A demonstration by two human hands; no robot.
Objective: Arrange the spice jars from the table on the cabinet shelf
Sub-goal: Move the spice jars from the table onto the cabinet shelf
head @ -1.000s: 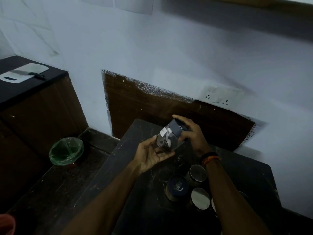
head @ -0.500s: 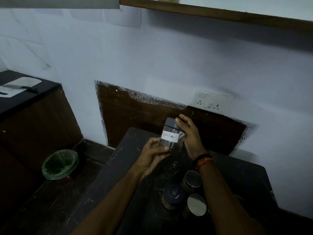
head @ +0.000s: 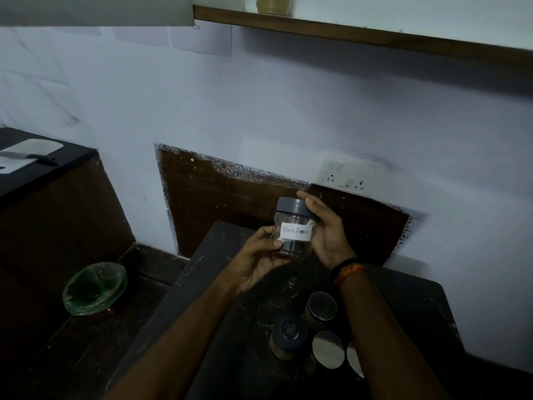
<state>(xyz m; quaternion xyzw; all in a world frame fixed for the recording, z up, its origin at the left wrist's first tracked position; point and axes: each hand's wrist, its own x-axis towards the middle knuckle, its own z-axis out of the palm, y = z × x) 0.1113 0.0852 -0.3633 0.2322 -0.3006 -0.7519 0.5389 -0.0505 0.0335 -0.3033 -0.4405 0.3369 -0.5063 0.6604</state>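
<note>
A clear jar (head: 294,226) with a grey lid and a white label reading "Black Pepper" is held upright above the dark table (head: 219,298). My left hand (head: 256,259) grips its lower left side. My right hand (head: 326,229) grips its right side and lid. Several other spice jars stand on the table below: one with a dark lid (head: 287,332) and two with shiny metal lids (head: 320,307) (head: 327,352). The wooden cabinet shelf (head: 360,36) runs along the wall high above, with a yellowish jar (head: 272,4) on it.
A green-lined bin (head: 95,288) sits on the floor to the left. On the dark counter (head: 49,166) at far left lies a knife (head: 31,157) on a white board. A wall socket (head: 350,176) is behind the table.
The jar was turned from tilted to upright, so its label now faces me, and both hands raised it slightly. The view tilted up and the shelf came into sight.
</note>
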